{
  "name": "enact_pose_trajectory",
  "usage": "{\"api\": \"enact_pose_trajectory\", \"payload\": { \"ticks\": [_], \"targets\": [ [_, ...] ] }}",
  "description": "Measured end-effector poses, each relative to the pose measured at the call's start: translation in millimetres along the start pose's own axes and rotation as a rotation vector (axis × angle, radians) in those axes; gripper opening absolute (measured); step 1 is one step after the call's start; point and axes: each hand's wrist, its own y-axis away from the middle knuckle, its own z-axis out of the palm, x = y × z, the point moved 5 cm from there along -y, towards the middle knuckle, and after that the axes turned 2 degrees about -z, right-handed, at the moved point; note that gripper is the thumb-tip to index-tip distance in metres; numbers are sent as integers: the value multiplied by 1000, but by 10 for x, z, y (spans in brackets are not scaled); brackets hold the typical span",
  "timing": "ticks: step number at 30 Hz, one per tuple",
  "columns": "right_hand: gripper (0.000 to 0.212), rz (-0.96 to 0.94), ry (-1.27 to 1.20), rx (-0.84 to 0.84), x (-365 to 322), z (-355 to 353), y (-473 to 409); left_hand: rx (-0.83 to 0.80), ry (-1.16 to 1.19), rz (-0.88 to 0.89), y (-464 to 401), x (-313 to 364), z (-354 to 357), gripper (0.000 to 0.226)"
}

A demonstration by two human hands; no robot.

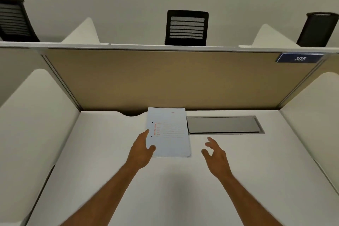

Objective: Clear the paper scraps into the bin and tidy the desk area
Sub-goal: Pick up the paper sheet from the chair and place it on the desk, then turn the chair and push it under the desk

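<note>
A white sheet of paper (170, 132) with red print and two punch holes is held over the back of the white desk (165, 189). My left hand (141, 150) grips its lower left edge, thumb on top. Just right of the sheet, my right hand (215, 156) hovers with fingers spread and nothing in it. No bin and no other scraps are in view.
A grey cable-tray lid (223, 124) is set into the desk at the back right. A tan partition (174, 79) with a "305" plate (300, 58) closes the back; white side dividers (33, 119) flank the desk. Black chairs (186, 27) stand beyond.
</note>
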Motion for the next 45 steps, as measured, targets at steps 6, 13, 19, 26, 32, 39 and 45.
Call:
{"api": "enact_pose_trajectory", "payload": {
  "ticks": [6, 13, 19, 26, 32, 39, 45],
  "targets": [
    [53, -180, -2, 43, -333, -819, 1168, 127, -90, 196, 1696, 682, -366, 62],
    [50, -320, 37, 59, -405, -1397, 2437, 180, -150, 233, 3116, 484, -137, 75],
    [53, -359, 34, 72, -110, -1737, 3406, 148, -115, 184, 3956, 157, 226, 78],
    [54, -271, 82, 94, 700, -2027, 4782, 3, -42, 201, 5154, -203, 995, 75],
    [55, -134, 78, 96, 1546, -2390, 6120, -107, -52, 191, 6340, -729, 1684, 73],
    [54, -25, 201, 159, 2486, -3240, 7434, -276, -63, 125, 7564, -904, 2607, 75],
    [52, 65, 279, 247, 3238, -4326, 8048, -404, -44, 69, 8294, -622, 3487, 77]
  ]
}}
